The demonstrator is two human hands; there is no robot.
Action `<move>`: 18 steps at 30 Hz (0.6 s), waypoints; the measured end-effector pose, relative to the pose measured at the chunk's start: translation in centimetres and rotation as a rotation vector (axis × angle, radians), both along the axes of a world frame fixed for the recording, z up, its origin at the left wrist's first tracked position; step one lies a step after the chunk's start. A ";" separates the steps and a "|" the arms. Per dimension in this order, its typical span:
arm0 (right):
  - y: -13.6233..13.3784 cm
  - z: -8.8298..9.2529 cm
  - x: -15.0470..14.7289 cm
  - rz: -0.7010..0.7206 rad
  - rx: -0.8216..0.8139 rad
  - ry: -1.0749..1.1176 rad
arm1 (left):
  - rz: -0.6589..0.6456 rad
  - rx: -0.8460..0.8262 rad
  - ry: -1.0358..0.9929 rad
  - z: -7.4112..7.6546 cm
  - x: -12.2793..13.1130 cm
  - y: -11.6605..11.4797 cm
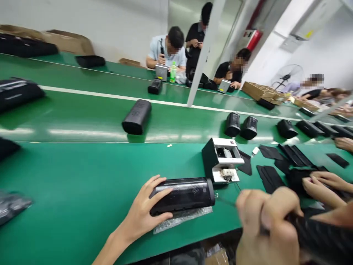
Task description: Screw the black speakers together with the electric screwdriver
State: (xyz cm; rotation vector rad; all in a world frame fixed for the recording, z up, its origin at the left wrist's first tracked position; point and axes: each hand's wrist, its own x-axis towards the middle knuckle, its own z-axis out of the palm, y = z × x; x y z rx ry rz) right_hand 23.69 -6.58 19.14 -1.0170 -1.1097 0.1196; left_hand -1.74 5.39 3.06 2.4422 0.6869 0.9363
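A black cylindrical speaker (pixel 184 195) lies on its side on the green bench, with clear plastic wrap (pixel 182 220) under its near edge. My left hand (pixel 146 206) grips the speaker's left end, thumb on the near side and fingers over the top. My right hand (pixel 268 224), blurred, is closed around a black screwdriver (pixel 317 235). Its thin dark shaft points left towards the speaker's right end cap; whether the tip touches is unclear. Just behind the speaker stands a black and white screw feeder (pixel 224 162).
A co-worker's hands (pixel 325 184) work close on the right, beside flat black pieces (pixel 270 176). A conveyor belt behind carries several speakers, one (pixel 137 117) near the middle. A plastic bag (pixel 12 206) lies left. A white post (pixel 204 55) rises beyond; people sit across.
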 end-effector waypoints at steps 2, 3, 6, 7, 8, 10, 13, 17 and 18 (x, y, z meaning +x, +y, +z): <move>0.3 1.8 4.2 -0.089 0.037 0.023 | 0.037 -0.106 -0.046 -0.7 -0.1 -0.5; 0.7 2.2 6.0 -0.142 0.063 0.033 | 0.064 -0.171 -0.076 -1.1 -0.1 -0.8; 2.8 1.3 9.5 -0.218 0.079 0.030 | 0.129 -0.351 -0.127 -2.1 -0.3 -1.5; 3.5 0.6 10.1 -0.219 0.070 0.028 | 0.134 -0.387 -0.131 -2.3 -0.4 -1.6; 4.1 -0.2 10.4 -0.214 0.060 0.031 | 0.132 -0.409 -0.133 -2.5 -0.5 -1.6; 4.9 -1.6 10.6 -0.189 0.025 0.049 | 0.112 -0.421 -0.150 -2.8 -0.7 -1.5; 4.4 -2.5 10.2 -0.148 -0.038 0.095 | 0.063 -0.411 -0.181 -3.0 -0.9 -1.0; 1.2 -1.6 7.5 -0.073 -0.169 0.179 | 0.025 -0.413 -0.178 -2.9 -0.6 -0.9; 0.2 -1.2 6.2 -0.051 -0.191 0.207 | 0.006 -0.414 -0.185 -2.8 -0.5 -0.9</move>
